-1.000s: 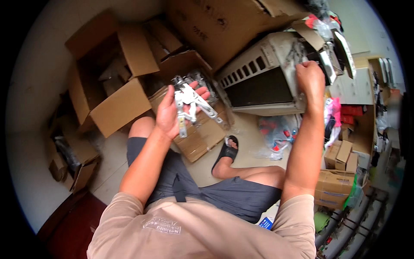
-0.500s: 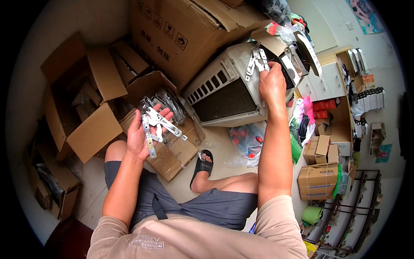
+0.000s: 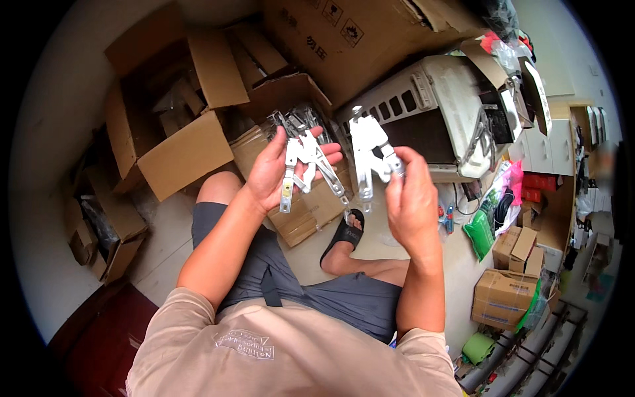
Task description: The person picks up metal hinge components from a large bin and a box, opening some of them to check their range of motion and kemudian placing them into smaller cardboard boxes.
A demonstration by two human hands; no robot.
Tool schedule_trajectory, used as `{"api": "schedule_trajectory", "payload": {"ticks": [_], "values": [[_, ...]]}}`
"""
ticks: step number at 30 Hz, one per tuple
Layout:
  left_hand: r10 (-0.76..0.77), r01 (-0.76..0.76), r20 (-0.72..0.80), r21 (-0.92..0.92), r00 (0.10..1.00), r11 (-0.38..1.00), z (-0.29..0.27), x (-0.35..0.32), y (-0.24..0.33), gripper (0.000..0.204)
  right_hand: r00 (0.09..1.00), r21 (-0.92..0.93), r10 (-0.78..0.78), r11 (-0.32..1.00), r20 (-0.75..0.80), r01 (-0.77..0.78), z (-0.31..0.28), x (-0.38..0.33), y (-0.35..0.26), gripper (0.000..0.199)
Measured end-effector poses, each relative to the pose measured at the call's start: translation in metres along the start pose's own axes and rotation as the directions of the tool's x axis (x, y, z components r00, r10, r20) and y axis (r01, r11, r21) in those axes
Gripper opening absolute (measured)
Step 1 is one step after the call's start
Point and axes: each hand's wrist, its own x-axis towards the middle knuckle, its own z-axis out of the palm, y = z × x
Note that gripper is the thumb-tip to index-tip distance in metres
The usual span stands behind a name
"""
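Observation:
My left hand point(image 3: 264, 173) is palm up with its fingers spread, holding a silver folding metal hinge point(image 3: 308, 151) across the palm and fingers. My right hand point(image 3: 415, 198) pinches the end of another hinge point(image 3: 367, 140) of the same kind, held up just to the right of the first. A gap separates the two hinges. Behind my left hand, an open cardboard box point(image 3: 291, 85) contains several shiny metal pieces, some apparently in clear plastic. Its front flap lies partly behind my left hand.
A larger open carton point(image 3: 188, 159) stands at the left, near a huge carton point(image 3: 311, 40) at the back. The pale plastic crate point(image 3: 456, 99) with slots is beyond my right hand. Bags and a taped cardboard box point(image 3: 503, 298) are at the right. My sandalled foot point(image 3: 344, 238) is below the hinges.
My right hand has come from above the crate toward my left hand, bringing its hinge beside the other. The view has shifted, so the surroundings sit differently.

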Motion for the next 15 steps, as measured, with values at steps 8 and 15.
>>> {"api": "schedule_trajectory", "payload": {"ticks": [8,15], "values": [[-0.136,0.179,0.265,-0.144,0.955,0.973,-0.018,-0.010,0.005,0.077,0.989,0.064,-0.032,0.998,0.141,0.023,0.031,-0.003,0.003,0.038],[-0.122,0.242,0.411,-0.254,0.903,0.937,-0.018,-0.012,0.011,0.077,0.982,0.103,-0.065,0.994,0.178,0.048,0.039,-0.004,0.008,0.040]]}}
